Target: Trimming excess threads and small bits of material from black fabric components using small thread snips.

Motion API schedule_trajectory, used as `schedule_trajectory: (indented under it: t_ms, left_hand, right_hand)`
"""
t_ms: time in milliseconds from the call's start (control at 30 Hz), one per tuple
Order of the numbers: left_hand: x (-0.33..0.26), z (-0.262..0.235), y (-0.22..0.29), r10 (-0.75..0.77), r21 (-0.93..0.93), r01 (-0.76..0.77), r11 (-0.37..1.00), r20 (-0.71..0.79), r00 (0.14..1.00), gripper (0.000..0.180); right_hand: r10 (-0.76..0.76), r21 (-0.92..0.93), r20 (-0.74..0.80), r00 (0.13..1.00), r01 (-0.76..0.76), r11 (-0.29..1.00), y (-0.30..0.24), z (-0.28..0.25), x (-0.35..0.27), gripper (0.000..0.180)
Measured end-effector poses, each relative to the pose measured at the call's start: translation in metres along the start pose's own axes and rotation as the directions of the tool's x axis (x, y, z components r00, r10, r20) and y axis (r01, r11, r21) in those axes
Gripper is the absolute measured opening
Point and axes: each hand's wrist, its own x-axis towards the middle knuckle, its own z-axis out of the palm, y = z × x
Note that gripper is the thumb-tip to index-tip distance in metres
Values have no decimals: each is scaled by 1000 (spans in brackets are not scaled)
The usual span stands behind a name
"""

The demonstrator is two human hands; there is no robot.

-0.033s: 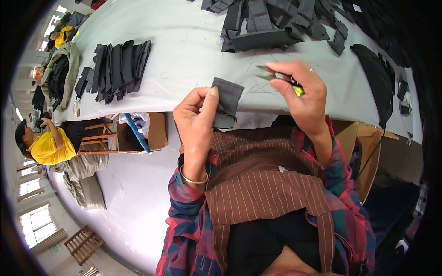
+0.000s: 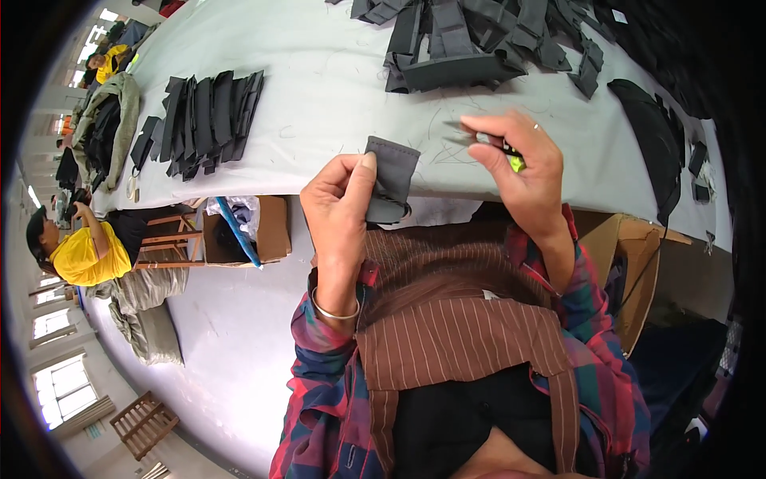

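Note:
My left hand [image 2: 339, 195] pinches a dark grey fabric strip [image 2: 394, 166] between thumb and fingers, with the strip's stitched end up. Its lower part folds back near a dark loop, close to the table's front edge. In my right hand [image 2: 527, 168] is a pair of thread snips [image 2: 456, 132] with a bright yellow-green part. The blades point left toward the strip, apart from it, and look slightly blurred. Loose threads lie on the white-covered table [image 2: 311, 104] beyond both hands.
A neat row of dark strips [image 2: 209, 120] lies at the left, and a tangled heap of strips [image 2: 463, 48] at the far side. A black curved fabric piece [image 2: 650, 136] rests at the right. Below the table stand cardboard boxes [image 2: 275, 227]. A person in yellow [image 2: 96, 251] works at far left.
The strip and my left fingers have shifted very slightly left. My right hand with the snips has dropped a little toward me. Both grips stay the same.

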Motion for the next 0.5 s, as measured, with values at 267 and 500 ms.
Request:
schedule_trajectory:
  t_ms: [267, 500]
  left_hand:
    - [-1, 5, 11, -173, -238, 183, 954, 62, 983, 19]
    - [2, -4, 5, -260, -289, 290, 912, 137, 956, 21]
  right_hand:
    - [-132, -85, 115, 985, 142, 986, 0, 9, -7, 21]
    - [-160, -47, 93, 983, 165, 985, 0, 18, -7, 21]
